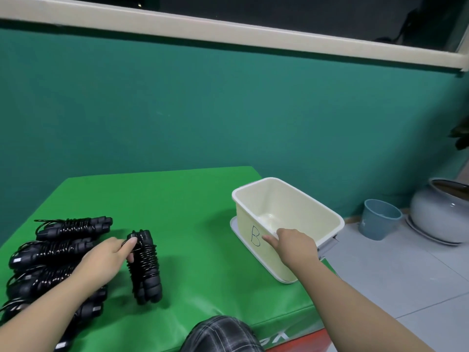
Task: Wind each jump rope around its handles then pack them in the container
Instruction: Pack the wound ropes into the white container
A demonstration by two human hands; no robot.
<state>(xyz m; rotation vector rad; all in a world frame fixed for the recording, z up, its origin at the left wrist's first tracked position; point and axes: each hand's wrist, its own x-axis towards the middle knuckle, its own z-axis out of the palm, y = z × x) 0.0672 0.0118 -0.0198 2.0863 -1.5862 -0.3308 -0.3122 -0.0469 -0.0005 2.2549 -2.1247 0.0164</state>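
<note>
Two hands over the green mat. Left hand reaches in from the lower left, forearm crossing the pile of wound ropes; thumb and fingers pinch the top end of one wound rope. That rope lies on the mat left of the tub, well apart from it, its handles side by side with the cord coiled round their upper half, its lower ends toward the person.

Pile: several black wound bundles stacked at the mat's left edge, far left of the tub, one topmost bundle lying crosswise behind the left hand.

Right hand extends from the lower right, arm nearly straight, fingers curled over the tub's near rim, thumb against the outer wall just right of the letter "B". Tub cream, rectangular, at the mat's right corner, sitting on its lid; nothing visible inside.

Right of the tub, on the floor: blue bucket, then grey pot.
</note>
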